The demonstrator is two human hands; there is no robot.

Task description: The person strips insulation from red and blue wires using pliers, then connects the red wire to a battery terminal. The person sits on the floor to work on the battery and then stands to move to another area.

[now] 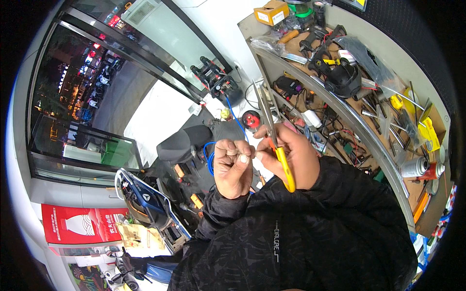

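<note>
In front of my chest, my left hand [233, 169] is closed, its fingers curled and its thumb pressed against the index finger. Whatever it pinches, if anything, is too small to make out. Beside it, my right hand [294, 157] grips a plier-like tool [285, 169] with yellow and orange handles. The tool's long, thin grey jaws point up and away from me, slightly apart. The right thumb and index fingertip come close to the left fingertips, and I cannot tell whether they share a small piece.
A cluttered workbench [310, 68] curves along the right, with a black mask-like item [342, 77], spray cans [415, 167] and loose tools. Ahead are an air compressor [216, 82], a blue hose [233, 112] and a black seat [184, 144]. A partly stripped scooter [150, 199] stands left.
</note>
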